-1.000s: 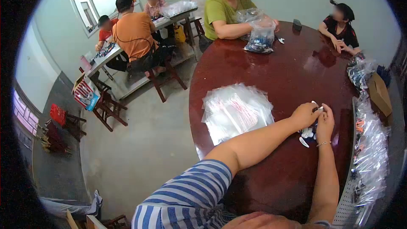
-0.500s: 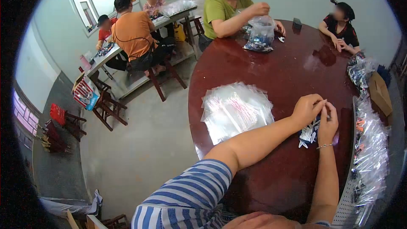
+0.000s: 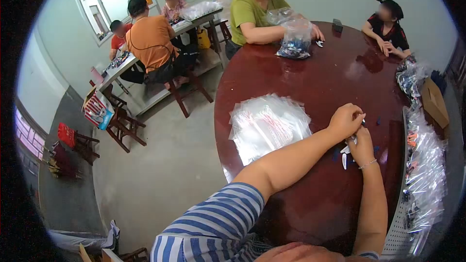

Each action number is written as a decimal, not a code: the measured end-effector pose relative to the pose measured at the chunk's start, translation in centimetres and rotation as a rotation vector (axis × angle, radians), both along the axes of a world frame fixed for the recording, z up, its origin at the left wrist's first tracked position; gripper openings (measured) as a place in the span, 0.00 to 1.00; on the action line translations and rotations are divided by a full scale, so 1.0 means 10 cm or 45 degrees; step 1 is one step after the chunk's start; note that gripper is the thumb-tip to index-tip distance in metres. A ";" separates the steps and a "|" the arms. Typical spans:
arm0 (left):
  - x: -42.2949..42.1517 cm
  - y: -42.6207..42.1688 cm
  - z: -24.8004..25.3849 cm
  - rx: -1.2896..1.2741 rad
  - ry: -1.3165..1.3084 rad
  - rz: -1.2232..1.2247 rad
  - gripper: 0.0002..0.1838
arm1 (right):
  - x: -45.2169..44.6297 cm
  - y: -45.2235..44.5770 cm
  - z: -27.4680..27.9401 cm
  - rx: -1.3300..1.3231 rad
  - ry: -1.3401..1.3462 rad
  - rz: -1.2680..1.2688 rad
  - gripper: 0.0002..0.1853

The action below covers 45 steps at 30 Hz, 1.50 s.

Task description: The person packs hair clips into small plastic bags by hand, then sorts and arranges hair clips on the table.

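Note:
My left hand (image 3: 345, 122) reaches across the table, its fingertips pinched together above my right hand; whatever they grip is too small to make out. My right hand (image 3: 361, 146), with a bracelet at the wrist, has its fingers curled low over the tabletop. White pieces (image 3: 345, 158) shaped like small clips lie beside and partly beneath it. Small dark blue pieces (image 3: 378, 121) are scattered around both hands. My right palm hides some of these parts. Left of my hands, a fanned stack of clear plastic bags (image 3: 269, 121) with reddish print rests on the table.
The round dark red table (image 3: 301, 80) has a perforated metal edge piece and a pile of plastic-wrapped goods (image 3: 424, 174) on the right. A cardboard box (image 3: 434, 104) stands behind these. Across sits a person in green with a filled bag (image 3: 294, 43); another person sits at right.
My right hand has dropped and moved left over the pieces, which have spread apart. My left hand has shifted slightly left. The person in green has lowered a raised hand to the bag.

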<state>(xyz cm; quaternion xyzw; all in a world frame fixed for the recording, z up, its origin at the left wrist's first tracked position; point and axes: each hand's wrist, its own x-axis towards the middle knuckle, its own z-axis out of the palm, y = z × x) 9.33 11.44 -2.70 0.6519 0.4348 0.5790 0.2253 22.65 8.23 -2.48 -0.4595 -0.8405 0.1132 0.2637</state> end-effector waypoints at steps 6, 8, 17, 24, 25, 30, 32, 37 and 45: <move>0.04 -0.07 0.01 0.049 0.107 -0.055 0.15 | 0.16 0.18 -0.17 0.094 0.488 -0.244 0.13; 0.04 -0.06 -0.02 0.058 0.113 -0.109 0.17 | 0.12 0.12 -0.04 0.072 0.673 -0.329 0.10; 0.11 -0.22 0.03 0.057 0.279 -0.535 0.47 | 0.22 0.21 -0.06 0.048 0.792 -0.378 0.09; 0.17 -0.10 -0.02 0.035 -0.001 -0.345 0.22 | 0.05 0.08 0.01 0.122 0.791 -0.232 0.10; 0.15 -0.08 -0.04 0.032 -0.002 -0.343 0.22 | 0.03 0.07 0.01 0.110 0.774 -0.212 0.10; 0.03 -0.05 0.00 -0.207 0.149 -0.144 0.13 | 0.04 0.05 0.02 0.421 0.529 -0.110 0.09; 0.02 -0.02 -0.07 -0.184 0.205 -0.119 0.14 | 0.07 0.05 0.02 0.401 0.461 -0.116 0.09; 0.01 -0.11 -0.02 -0.210 0.640 0.027 0.19 | 0.18 0.12 -0.01 0.271 0.510 -0.258 0.10; 0.17 -0.40 0.29 -0.162 0.876 -0.194 0.34 | 0.44 0.36 -0.19 -0.084 0.957 -0.427 0.20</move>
